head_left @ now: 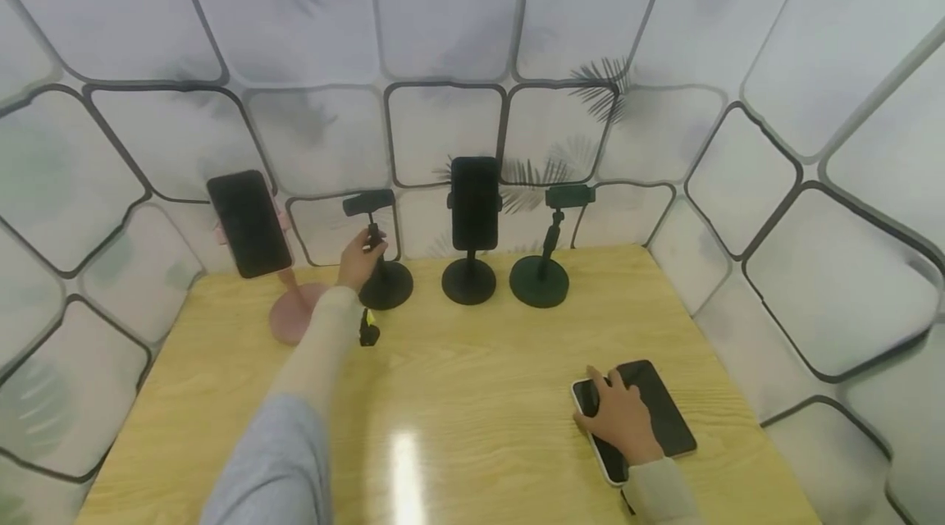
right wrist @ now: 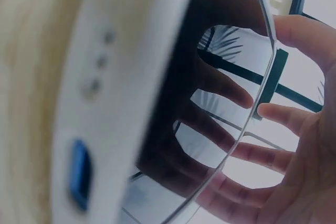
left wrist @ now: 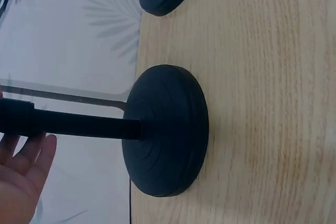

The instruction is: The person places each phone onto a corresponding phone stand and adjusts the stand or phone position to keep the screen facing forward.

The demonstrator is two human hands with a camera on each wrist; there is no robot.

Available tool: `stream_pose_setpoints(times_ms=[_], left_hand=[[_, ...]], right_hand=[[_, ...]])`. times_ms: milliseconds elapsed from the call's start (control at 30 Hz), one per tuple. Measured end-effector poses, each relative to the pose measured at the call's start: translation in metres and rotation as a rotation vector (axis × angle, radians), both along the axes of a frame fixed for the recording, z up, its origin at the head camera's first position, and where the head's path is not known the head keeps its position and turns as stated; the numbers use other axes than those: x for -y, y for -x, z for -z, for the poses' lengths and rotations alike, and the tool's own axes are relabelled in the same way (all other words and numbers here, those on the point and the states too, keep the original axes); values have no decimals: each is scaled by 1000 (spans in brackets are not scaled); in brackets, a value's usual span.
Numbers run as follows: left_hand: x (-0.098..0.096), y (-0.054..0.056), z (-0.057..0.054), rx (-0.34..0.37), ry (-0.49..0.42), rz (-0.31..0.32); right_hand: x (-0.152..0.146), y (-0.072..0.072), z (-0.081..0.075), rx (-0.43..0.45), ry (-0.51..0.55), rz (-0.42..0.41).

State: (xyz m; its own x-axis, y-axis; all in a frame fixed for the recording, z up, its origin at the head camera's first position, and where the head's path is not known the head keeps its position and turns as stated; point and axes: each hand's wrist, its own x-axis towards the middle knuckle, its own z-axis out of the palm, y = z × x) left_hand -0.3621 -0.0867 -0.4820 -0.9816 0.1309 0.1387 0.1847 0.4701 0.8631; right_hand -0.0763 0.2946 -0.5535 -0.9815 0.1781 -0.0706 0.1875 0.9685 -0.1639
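My left hand [head_left: 359, 261] holds the post of a black phone stand [head_left: 387, 285], just below its empty clamp. In the left wrist view, fingers [left wrist: 39, 163] wrap the thicker collar of the post, and the round base stands on the wood. At the front right, my right hand [head_left: 618, 418] spreads over a phone with a pale edge [head_left: 611, 461], fingertips at its rim. The right wrist view shows those extended fingers mirrored in the dark screen [right wrist: 181, 93]. A larger dark tablet-like device [head_left: 659, 404] lies beside this phone, partly under the hand.
To the left, a pink stand [head_left: 289, 321] carries a tilted phone [head_left: 249, 223]. Another black stand [head_left: 469, 283] bears an upright phone [head_left: 475, 203]; right of it is a dark green stand [head_left: 539, 282] with an empty clamp. A small black-and-yellow object [head_left: 368, 330] sits near my left forearm.
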Motion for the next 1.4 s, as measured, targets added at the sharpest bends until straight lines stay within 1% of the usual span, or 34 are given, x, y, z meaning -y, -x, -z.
stream_pose_setpoints(times_ms=[100, 233, 300, 400, 533, 633, 700, 800, 900, 1000, 1100, 1200, 1300, 1400], left_hand=[[5, -5, 6, -30, 21, 18], [4, -20, 12, -59, 67, 76], [-1, -33, 13, -75, 78, 99], [-13, -55, 18, -124, 68, 128], [-30, -90, 22, -130, 61, 182], [-43, -114, 20, -115, 61, 218], [-50, -129, 18, -120, 58, 242], [-59, -148, 17, -145, 63, 282], [-65, -165, 17, -159, 69, 324], [-72, -176, 16, -156, 71, 347], [-75, -185, 16, -163, 100, 349], [-77, -192, 17, -169, 131, 351], [-78, -194, 17, -185, 148, 345], [-80, -193, 16, -195, 135, 332]], right_hand=[[2, 1, 2, 2, 17, -2], [0, 1, 5, 8, 55, 13], [-1, 2, 6, 17, 69, 20], [-4, 2, 6, 31, 78, 22], [-2, 4, 5, 34, 108, 17], [1, 9, 5, 26, 134, 8], [4, 13, 6, 19, 152, 2], [9, 17, 6, 8, 154, -19], [13, 19, 5, 4, 161, -34], [14, 20, 2, -12, 162, -44], [16, 19, -1, -23, 172, -60], [15, 17, -1, -26, 193, -70], [12, 18, 3, -20, 233, -47], [6, 23, 7, -13, 267, -17]])
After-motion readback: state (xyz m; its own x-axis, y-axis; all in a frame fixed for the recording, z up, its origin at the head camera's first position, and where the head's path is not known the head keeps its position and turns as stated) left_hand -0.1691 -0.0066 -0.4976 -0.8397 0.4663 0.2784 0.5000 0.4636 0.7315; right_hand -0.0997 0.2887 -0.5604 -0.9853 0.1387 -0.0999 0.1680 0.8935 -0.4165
